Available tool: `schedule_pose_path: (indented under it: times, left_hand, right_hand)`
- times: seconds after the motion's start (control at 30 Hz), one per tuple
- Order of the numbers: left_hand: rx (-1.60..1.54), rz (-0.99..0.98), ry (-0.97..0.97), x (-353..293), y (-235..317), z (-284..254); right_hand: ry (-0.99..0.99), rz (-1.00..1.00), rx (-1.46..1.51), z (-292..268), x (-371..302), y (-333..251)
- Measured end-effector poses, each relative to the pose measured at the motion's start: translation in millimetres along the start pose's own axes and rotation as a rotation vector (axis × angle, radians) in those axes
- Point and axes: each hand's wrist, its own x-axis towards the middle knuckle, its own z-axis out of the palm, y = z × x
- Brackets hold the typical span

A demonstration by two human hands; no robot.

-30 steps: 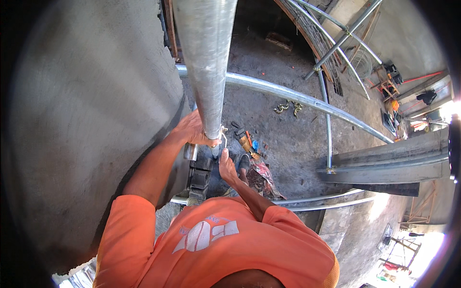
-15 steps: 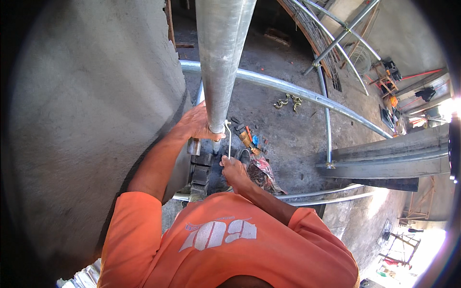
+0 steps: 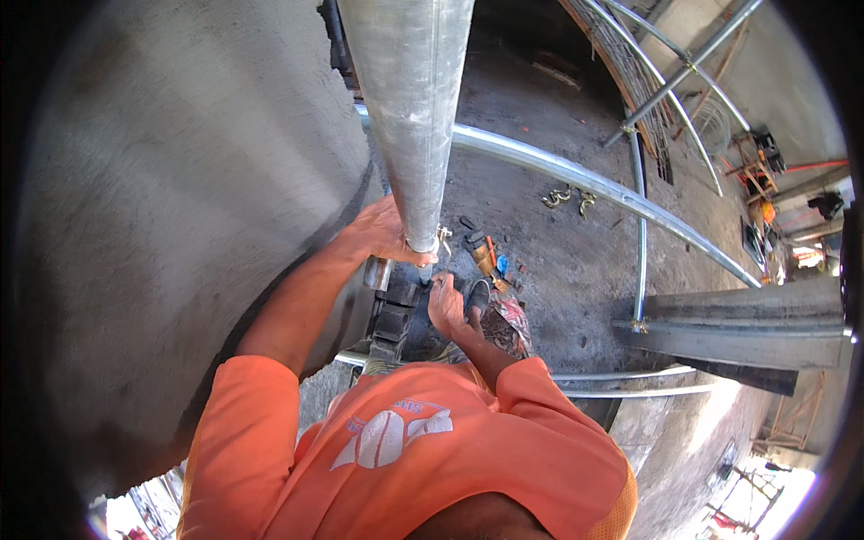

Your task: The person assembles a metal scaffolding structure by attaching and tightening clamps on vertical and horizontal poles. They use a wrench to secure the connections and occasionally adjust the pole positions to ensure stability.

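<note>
A thick galvanized steel pipe [image 3: 409, 117] rises toward me, its lower end by the grey wall. My left hand [image 3: 382, 232] is wrapped around that end, thumb and fingers against the metal. A small metal clamp [image 3: 444, 236] with a bolt sits at the right side of the pipe, just beside my left fingers. Below it my right hand [image 3: 444, 306] is closed on a thin metal wrench [image 3: 446, 249], which shows only as a short piece near the clamp; the rest of it is hidden or foreshortened. A short pipe end [image 3: 378, 273] shows under my left wrist.
A rough plastered wall [image 3: 180, 225] curves along the left. A horizontal pipe [image 3: 558, 166] crosses ahead, joined to an upright pipe [image 3: 640, 243] on the right. Loose clamps [image 3: 569, 196] lie on the floor. Dark blocks [image 3: 393, 322], a blue scrap [image 3: 502, 264] and debris lie below my hands.
My right hand has moved up closer to the clamp, and the wrench that stretched down from it now shows much shorter. My left hand stays on the pipe; the whole view has shifted slightly.
</note>
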Motion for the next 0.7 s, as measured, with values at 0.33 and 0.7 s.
schedule_pose_path:
  times: [0.33,0.7]
  left_hand:
    - [-0.030,-0.049,-0.124,-0.8,17.4,-22.9]
    - [0.090,0.075,-0.061,-9.2,21.3,-28.0]
  right_hand:
    - [-0.023,0.066,0.134,-0.6,-5.4,-21.5]
    - [-0.237,0.107,-0.132,-11.0,-8.6,-22.0]
